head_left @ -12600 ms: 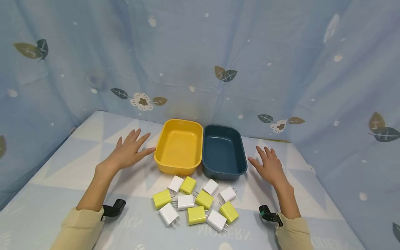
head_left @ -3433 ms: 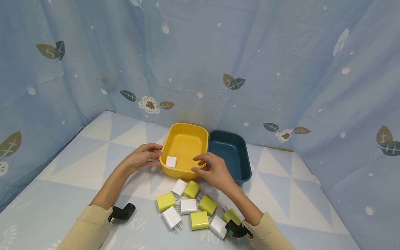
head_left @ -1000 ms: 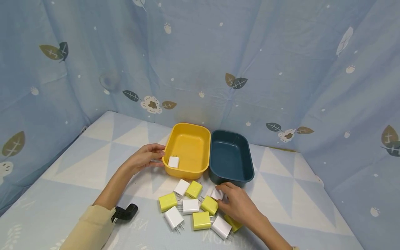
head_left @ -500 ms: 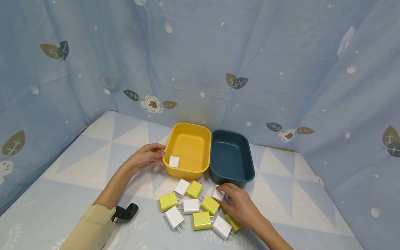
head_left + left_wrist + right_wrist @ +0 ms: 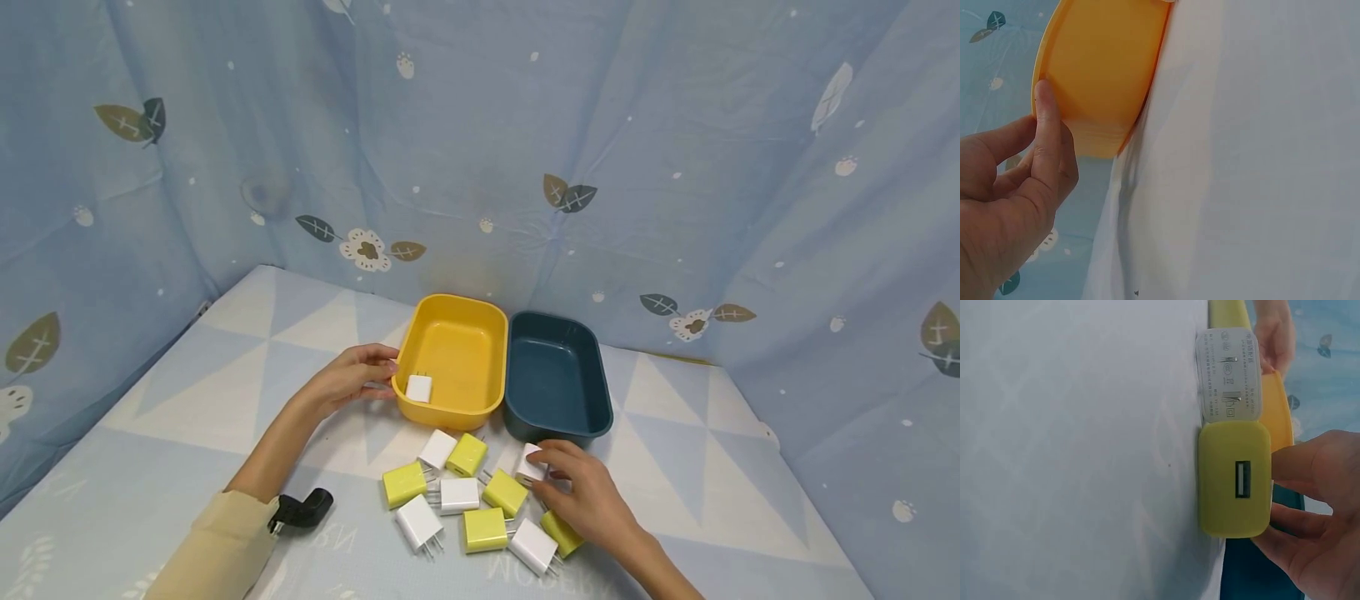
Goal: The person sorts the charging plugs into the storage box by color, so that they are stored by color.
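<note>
My left hand [image 5: 351, 379] grips the left rim of the yellow bin [image 5: 491, 350], thumb at the rim and fingers against the outer wall; the left wrist view shows the yellow bin [image 5: 1104, 69] from outside. Inside it lies one white charger [image 5: 418, 388], prongs toward the back. In front of the dark blue bin [image 5: 555, 429], my right hand [image 5: 588, 496] pinches another white charger [image 5: 528, 464] between thumb and index finger, low over the table. In the right wrist view, a yellow-green charger [image 5: 1235, 481] hides that one from the right hand [image 5: 1319, 519].
Several chargers lie close together in front of the bins, among them a yellow-green charger [image 5: 505, 493] near the right thumb, a white charger [image 5: 458, 496] and a yellow-green charger [image 5: 485, 530]. The bins stand side by side before a blue curtain [image 5: 480, 150].
Since the first frame, one white charger has come into the yellow bin and my left hand has taken its rim. Lately my right hand has drawn the other white charger slightly right.
</note>
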Demonstrator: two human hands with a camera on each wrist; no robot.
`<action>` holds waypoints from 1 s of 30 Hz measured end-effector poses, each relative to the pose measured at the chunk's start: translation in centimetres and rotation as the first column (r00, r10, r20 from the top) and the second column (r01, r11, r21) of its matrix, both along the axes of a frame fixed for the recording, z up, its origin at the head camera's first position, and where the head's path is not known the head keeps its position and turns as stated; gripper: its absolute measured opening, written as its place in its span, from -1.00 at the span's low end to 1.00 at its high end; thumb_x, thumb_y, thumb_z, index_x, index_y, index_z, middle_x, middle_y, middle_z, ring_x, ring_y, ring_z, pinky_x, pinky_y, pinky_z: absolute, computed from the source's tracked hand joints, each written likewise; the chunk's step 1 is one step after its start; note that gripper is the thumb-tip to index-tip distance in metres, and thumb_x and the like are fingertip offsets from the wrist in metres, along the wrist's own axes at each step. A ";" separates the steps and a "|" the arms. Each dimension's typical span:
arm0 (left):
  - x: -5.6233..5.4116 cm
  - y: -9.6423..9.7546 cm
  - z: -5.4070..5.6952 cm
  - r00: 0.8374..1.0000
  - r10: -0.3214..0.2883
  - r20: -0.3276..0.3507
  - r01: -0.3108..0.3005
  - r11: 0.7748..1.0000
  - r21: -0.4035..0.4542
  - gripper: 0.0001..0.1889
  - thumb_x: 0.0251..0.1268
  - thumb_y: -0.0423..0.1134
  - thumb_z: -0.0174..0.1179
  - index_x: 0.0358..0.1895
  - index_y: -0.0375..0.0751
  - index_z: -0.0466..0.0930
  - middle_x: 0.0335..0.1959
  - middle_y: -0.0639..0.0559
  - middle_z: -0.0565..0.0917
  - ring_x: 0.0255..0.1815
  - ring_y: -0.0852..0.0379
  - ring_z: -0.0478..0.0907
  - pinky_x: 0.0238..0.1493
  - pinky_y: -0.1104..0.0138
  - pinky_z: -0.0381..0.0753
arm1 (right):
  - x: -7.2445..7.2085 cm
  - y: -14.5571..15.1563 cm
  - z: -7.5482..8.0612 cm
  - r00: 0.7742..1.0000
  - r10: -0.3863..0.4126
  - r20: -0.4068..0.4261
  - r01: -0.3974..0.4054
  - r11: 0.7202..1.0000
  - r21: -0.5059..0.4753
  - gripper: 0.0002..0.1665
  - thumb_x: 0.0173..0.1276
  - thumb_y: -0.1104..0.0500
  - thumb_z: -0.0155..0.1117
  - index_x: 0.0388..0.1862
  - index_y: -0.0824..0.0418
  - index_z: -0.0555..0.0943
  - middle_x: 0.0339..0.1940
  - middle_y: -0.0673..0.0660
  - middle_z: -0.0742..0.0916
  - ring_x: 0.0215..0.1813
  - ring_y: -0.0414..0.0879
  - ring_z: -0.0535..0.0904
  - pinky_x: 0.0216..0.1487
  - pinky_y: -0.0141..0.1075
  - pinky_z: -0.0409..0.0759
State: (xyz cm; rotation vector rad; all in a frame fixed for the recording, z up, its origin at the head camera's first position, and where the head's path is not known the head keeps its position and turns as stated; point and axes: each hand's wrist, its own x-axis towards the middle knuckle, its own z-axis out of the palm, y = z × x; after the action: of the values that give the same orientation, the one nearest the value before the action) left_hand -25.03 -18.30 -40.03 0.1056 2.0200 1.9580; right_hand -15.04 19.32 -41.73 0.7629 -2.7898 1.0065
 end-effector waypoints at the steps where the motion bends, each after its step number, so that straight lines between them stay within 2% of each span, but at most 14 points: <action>1: 0.0 0.0 0.0 1.000 -0.003 -0.003 0.003 1.000 0.002 -0.54 0.48 -0.42 0.03 0.36 -0.53 0.24 -0.02 -0.24 0.50 -0.16 0.10 0.56 -0.03 0.22 0.72 | 0.0 0.1 0.0 1.000 0.003 -0.001 -0.003 1.000 -0.018 -0.62 0.15 0.37 0.50 -0.06 0.07 0.71 0.06 0.02 0.65 0.00 -0.10 0.63 -0.10 -0.39 0.70; 14: 0.2 0.1 0.1 1.000 -0.008 -0.004 0.008 1.000 0.016 -0.53 0.48 -0.43 0.04 0.36 -0.55 0.23 -0.05 -0.20 0.50 -0.17 0.12 0.56 -0.05 0.24 0.72 | 0.7 0.2 0.9 0.999 0.049 -0.012 -0.050 0.992 -0.118 -0.58 0.14 0.45 0.47 -0.06 0.10 0.71 0.12 0.10 0.63 0.02 -0.02 0.64 -0.09 -0.27 0.73; 22: 0.1 0.0 0.1 1.000 -0.015 -0.008 0.015 1.000 0.025 -0.54 0.48 -0.44 0.02 0.35 -0.55 0.22 -0.06 -0.19 0.48 -0.17 0.12 0.55 -0.05 0.24 0.72 | 0.8 -0.2 2.1 0.998 0.042 0.036 -0.035 0.987 -0.156 -0.54 0.15 0.45 0.44 -0.07 -0.02 0.71 0.13 0.00 0.63 0.06 -0.01 0.62 -0.07 -0.23 0.73; 30: 0.1 0.0 0.0 1.000 -0.014 -0.004 0.014 0.999 0.032 -0.54 0.48 -0.44 0.03 0.35 -0.55 0.23 -0.09 -0.15 0.49 -0.18 0.12 0.55 -0.08 0.26 0.73 | 0.5 -1.0 2.8 0.999 0.046 0.003 -0.044 0.985 -0.169 -0.51 0.13 0.46 0.43 -0.07 -0.03 0.70 0.14 -0.02 0.62 0.08 -0.02 0.62 -0.06 -0.25 0.73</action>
State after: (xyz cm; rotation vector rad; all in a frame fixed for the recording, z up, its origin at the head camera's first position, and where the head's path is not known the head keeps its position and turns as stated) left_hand -24.88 -18.27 -40.00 0.1312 1.9851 1.9835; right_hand -14.52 18.29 -38.89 0.8041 -2.6600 1.2365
